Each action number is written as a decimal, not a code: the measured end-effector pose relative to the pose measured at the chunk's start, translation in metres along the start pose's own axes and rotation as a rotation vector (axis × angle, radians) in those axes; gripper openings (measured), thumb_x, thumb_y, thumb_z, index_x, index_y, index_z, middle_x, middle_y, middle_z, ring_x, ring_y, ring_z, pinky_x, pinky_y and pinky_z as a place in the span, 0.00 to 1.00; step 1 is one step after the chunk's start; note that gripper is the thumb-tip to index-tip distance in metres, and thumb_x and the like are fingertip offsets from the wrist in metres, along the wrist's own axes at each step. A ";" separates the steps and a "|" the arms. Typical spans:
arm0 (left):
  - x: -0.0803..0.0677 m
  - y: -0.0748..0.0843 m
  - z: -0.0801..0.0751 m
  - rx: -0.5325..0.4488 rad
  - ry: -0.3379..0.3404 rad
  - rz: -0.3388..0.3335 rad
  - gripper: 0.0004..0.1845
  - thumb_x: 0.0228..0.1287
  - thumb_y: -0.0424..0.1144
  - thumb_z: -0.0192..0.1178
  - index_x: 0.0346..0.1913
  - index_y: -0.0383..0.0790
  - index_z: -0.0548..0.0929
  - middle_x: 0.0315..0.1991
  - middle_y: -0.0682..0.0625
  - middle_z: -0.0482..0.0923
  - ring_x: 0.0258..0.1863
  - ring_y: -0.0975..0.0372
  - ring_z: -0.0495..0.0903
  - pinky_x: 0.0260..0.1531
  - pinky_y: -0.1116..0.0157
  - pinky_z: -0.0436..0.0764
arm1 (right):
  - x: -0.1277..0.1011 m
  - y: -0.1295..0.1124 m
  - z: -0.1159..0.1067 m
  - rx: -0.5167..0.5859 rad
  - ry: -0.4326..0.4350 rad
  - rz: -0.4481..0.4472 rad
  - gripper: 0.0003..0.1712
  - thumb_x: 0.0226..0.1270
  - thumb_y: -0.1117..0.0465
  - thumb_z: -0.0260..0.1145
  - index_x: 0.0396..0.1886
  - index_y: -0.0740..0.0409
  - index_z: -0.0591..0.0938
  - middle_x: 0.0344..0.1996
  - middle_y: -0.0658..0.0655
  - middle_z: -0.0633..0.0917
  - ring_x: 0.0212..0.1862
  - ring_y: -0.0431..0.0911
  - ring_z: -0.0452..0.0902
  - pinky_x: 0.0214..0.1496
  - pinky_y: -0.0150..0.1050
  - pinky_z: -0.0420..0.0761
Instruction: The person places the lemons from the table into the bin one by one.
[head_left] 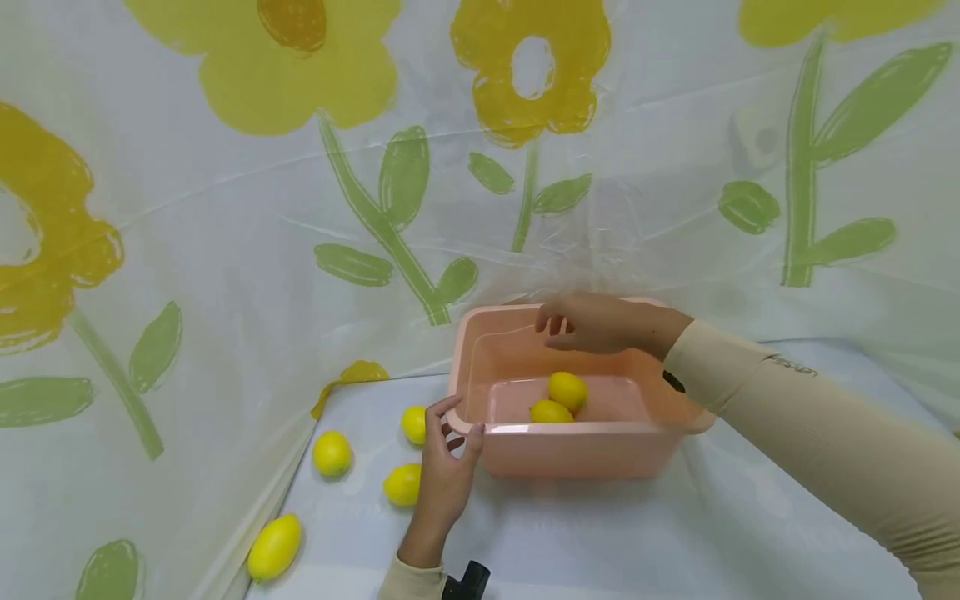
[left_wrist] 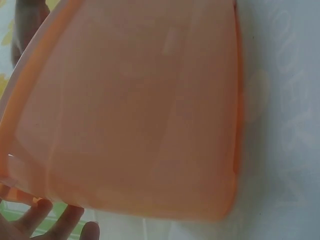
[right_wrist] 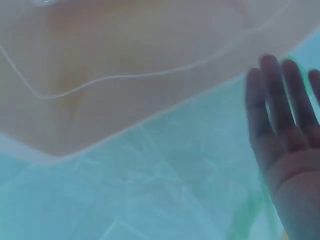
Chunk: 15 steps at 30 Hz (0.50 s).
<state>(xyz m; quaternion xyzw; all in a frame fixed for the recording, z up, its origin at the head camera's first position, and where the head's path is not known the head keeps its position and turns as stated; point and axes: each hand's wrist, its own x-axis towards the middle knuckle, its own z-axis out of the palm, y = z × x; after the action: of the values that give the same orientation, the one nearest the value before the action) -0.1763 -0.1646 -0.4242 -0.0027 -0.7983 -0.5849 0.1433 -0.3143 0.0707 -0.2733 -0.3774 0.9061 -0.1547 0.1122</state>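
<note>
Pale pink rectangular plastic tub (head_left: 525, 450) in the lower middle of the head frame, standing on the white plastic-covered worktop (head_left: 675, 533). Inside, two yellow lemons (head_left: 567, 390) touching each other on the tub floor. Left hand (head_left: 444, 475) at the near left corner of the tub, thumb and fingers curled around the rim there, gripping it; in the left wrist frame only the fingertips (left_wrist: 60, 225) visible at the bottom edge, under the pink wall (left_wrist: 140, 115) filling most of that frame. Right hand (head_left: 596, 323) above the far side of the tub, just over the rim, fingers loosely extended and holding nothing; touching the rim or not, impossible to tell. In the right wrist frame, straight spread fingers (right_wrist: 275, 105) at the right edge, blurred. Four more yellow lemons (head_left: 332, 453) lying on the worktop at the lower left of the head frame, left of the tub, one of them (head_left: 413, 423) just beside the left hand. Behind everything, a white sheet with yellow flowers and green leaves (head_left: 390, 192).
</note>
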 end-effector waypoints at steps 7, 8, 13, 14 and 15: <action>-0.002 -0.001 -0.001 0.001 0.002 -0.015 0.29 0.69 0.51 0.61 0.68 0.52 0.62 0.74 0.51 0.60 0.66 0.45 0.68 0.62 0.47 0.72 | -0.045 -0.004 0.003 0.119 0.346 -0.057 0.12 0.71 0.59 0.65 0.51 0.54 0.83 0.43 0.52 0.86 0.43 0.44 0.81 0.48 0.41 0.84; -0.002 -0.002 -0.002 -0.003 0.002 -0.018 0.30 0.69 0.51 0.61 0.68 0.52 0.62 0.74 0.51 0.60 0.66 0.45 0.68 0.62 0.47 0.72 | -0.053 -0.004 0.005 0.136 0.391 -0.056 0.11 0.71 0.59 0.65 0.50 0.55 0.83 0.43 0.51 0.86 0.42 0.44 0.81 0.47 0.41 0.84; -0.001 -0.002 0.000 -0.006 0.001 -0.011 0.30 0.69 0.51 0.61 0.68 0.52 0.62 0.75 0.51 0.59 0.66 0.45 0.68 0.63 0.44 0.72 | -0.092 0.000 0.020 0.147 0.618 -0.095 0.08 0.69 0.63 0.66 0.47 0.55 0.84 0.42 0.50 0.87 0.41 0.40 0.81 0.44 0.32 0.83; -0.001 -0.001 0.000 -0.004 -0.002 -0.007 0.30 0.69 0.51 0.61 0.68 0.52 0.61 0.75 0.50 0.59 0.66 0.45 0.68 0.63 0.43 0.72 | -0.098 0.001 0.023 0.148 0.660 -0.111 0.08 0.68 0.65 0.67 0.46 0.56 0.85 0.42 0.50 0.87 0.41 0.39 0.81 0.44 0.30 0.83; 0.000 -0.001 0.000 -0.002 -0.004 -0.004 0.30 0.69 0.51 0.61 0.68 0.52 0.61 0.75 0.49 0.58 0.66 0.45 0.68 0.63 0.43 0.72 | -0.104 0.003 0.027 0.147 0.698 -0.126 0.09 0.67 0.66 0.67 0.46 0.57 0.85 0.42 0.50 0.88 0.41 0.38 0.81 0.44 0.27 0.82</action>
<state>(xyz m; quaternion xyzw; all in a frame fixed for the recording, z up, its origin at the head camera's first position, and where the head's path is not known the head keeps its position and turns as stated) -0.1760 -0.1647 -0.4251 -0.0023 -0.7980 -0.5861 0.1405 -0.2358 0.1420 -0.2901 -0.3480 0.8512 -0.3455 -0.1870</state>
